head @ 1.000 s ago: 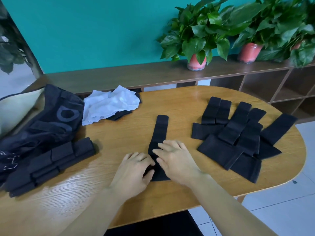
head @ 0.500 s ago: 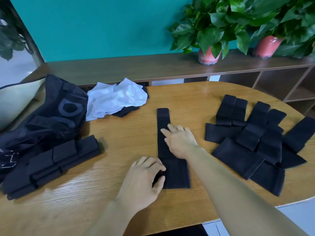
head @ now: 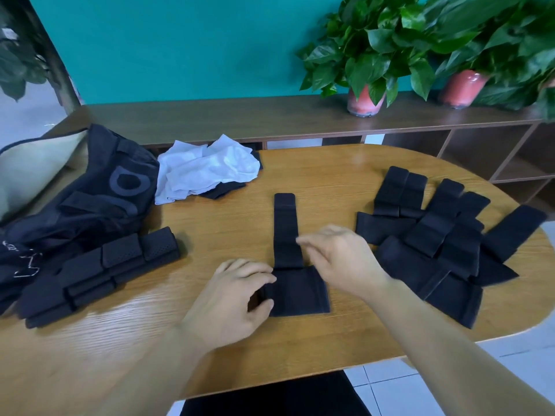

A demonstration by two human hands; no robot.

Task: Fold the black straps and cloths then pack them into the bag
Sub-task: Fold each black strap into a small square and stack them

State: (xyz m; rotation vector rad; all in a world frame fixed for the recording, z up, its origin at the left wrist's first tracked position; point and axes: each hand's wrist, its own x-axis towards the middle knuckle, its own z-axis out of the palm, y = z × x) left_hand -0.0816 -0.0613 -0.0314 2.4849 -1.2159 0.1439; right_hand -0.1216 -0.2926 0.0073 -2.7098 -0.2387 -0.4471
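A black strap (head: 286, 235) lies lengthwise in the middle of the wooden table (head: 228, 235), its wide end (head: 300, 292) nearest me. My left hand (head: 237, 298) pinches the left edge of that wide end between thumb and fingers. Blurred with motion, my right hand (head: 339, 259) hovers just right of the narrow part, its relaxed fingers pointing left and holding nothing. Several unfolded black straps (head: 435, 235) are spread at the right. A stack of folded black straps (head: 99, 271) lies at the left beside the black bag (head: 99, 199).
A crumpled white cloth (head: 207, 169) lies on a black cloth (head: 222, 189) at the back, next to the bag. Behind the table runs a low wooden shelf (head: 240, 118) with two potted plants (head: 365, 100). The table's rounded edge curves close on the right.
My right hand has come off the strap's narrow part and moved back to its right side. My left hand has shifted from lying on the wide end to pinching its left edge.
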